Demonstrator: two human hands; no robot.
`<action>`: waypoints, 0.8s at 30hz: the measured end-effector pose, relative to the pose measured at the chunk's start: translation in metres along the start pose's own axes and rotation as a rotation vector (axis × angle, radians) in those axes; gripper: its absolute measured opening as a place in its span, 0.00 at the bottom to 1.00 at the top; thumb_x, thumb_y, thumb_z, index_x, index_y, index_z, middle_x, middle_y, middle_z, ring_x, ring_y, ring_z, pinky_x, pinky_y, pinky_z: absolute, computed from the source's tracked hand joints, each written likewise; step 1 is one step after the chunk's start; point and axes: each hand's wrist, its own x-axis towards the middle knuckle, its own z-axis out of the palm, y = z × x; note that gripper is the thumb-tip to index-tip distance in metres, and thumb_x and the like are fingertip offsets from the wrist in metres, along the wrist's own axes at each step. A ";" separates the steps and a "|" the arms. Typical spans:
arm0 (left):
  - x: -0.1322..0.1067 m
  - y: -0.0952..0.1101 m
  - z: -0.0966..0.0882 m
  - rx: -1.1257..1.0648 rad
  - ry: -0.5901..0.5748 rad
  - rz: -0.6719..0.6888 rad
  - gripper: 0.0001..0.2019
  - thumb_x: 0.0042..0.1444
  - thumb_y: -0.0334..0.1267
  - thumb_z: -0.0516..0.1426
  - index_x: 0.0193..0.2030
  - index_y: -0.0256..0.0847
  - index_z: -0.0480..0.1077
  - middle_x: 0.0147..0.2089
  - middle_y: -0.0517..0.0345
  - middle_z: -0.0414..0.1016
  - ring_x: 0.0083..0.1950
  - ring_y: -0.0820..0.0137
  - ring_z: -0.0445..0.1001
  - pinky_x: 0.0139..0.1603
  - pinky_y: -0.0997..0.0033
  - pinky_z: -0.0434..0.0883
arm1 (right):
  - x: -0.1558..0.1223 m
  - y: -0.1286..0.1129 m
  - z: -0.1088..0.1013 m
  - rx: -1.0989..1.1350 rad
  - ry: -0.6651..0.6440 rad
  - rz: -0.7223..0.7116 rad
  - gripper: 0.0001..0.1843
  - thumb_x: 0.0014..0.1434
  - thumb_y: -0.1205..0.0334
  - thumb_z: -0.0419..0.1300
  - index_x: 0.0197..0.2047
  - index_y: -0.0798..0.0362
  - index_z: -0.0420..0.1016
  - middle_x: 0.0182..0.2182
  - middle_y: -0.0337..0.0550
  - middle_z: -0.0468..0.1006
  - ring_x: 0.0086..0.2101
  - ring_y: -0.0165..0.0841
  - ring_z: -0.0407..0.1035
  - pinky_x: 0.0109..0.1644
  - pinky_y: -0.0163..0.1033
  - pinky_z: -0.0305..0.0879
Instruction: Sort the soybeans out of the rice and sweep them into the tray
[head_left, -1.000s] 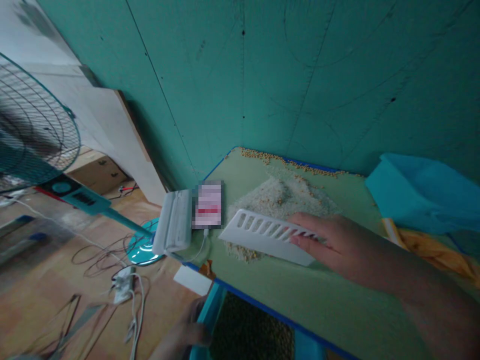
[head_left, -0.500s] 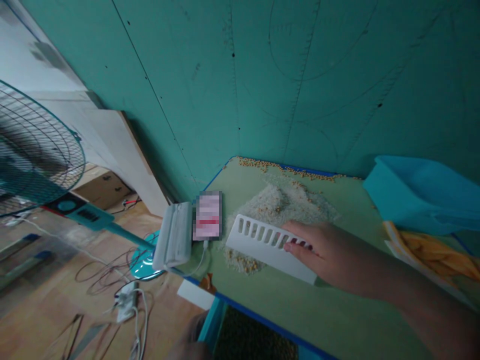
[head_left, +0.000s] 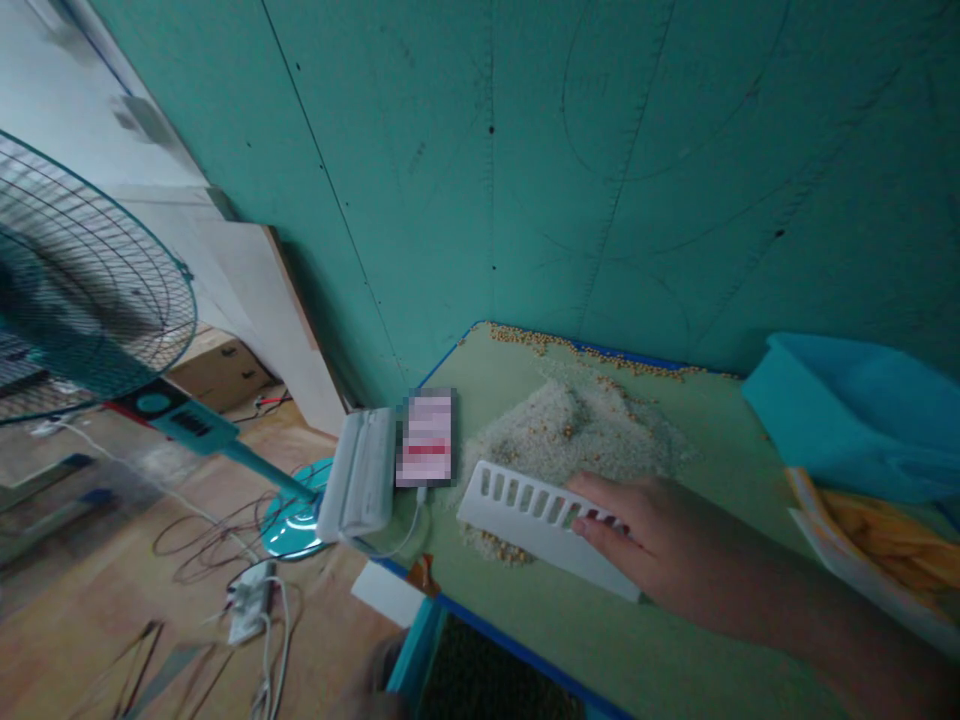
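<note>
A scraper is gripped by the right hand. By the near, grain-filled bin, the left hand's grip is unclear.

Table against wall. Grain pile mid-table, loose beans behind it along back edge. Scraper in right hand, between pile and a smaller grain patch in front. Phone left, bin right. Tub below front edge.
</note>
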 end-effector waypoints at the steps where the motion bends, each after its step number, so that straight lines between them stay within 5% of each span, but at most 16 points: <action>1: -0.004 0.004 0.004 -0.011 -0.011 0.013 0.24 0.20 0.16 0.54 0.23 0.46 0.78 0.24 0.64 0.80 0.38 0.52 0.74 0.42 0.58 0.68 | 0.000 -0.001 0.000 -0.003 -0.004 -0.003 0.10 0.61 0.63 0.46 0.37 0.51 0.68 0.25 0.41 0.74 0.27 0.33 0.69 0.27 0.34 0.54; 5: -0.022 0.023 0.027 -0.223 -0.164 -0.052 0.18 0.29 0.24 0.57 0.29 0.43 0.79 0.25 0.60 0.81 0.39 0.54 0.76 0.40 0.60 0.70 | -0.002 -0.004 0.000 -0.017 -0.017 -0.021 0.09 0.61 0.63 0.47 0.36 0.50 0.68 0.25 0.40 0.74 0.26 0.32 0.68 0.26 0.34 0.52; 11: -0.024 0.034 0.036 -0.260 -0.340 -0.047 0.16 0.27 0.22 0.57 0.24 0.43 0.78 0.22 0.62 0.80 0.31 0.61 0.77 0.25 0.72 0.69 | -0.003 -0.003 0.000 -0.038 -0.011 -0.037 0.08 0.61 0.62 0.47 0.35 0.50 0.67 0.24 0.39 0.73 0.26 0.31 0.68 0.26 0.34 0.51; 18: -0.029 0.035 0.041 -0.204 -0.269 -0.031 0.20 0.27 0.22 0.55 0.30 0.42 0.79 0.22 0.62 0.81 0.33 0.59 0.77 0.32 0.67 0.71 | -0.007 -0.005 0.000 -0.046 -0.013 -0.053 0.07 0.61 0.63 0.47 0.35 0.50 0.66 0.23 0.38 0.72 0.24 0.30 0.67 0.25 0.33 0.49; 24: -0.028 0.035 0.041 -0.217 -0.265 -0.001 0.19 0.26 0.21 0.54 0.26 0.42 0.79 0.23 0.62 0.81 0.28 0.66 0.76 0.23 0.75 0.67 | -0.007 -0.004 0.000 -0.051 -0.013 -0.064 0.08 0.61 0.63 0.47 0.34 0.49 0.66 0.22 0.36 0.71 0.24 0.30 0.67 0.24 0.34 0.46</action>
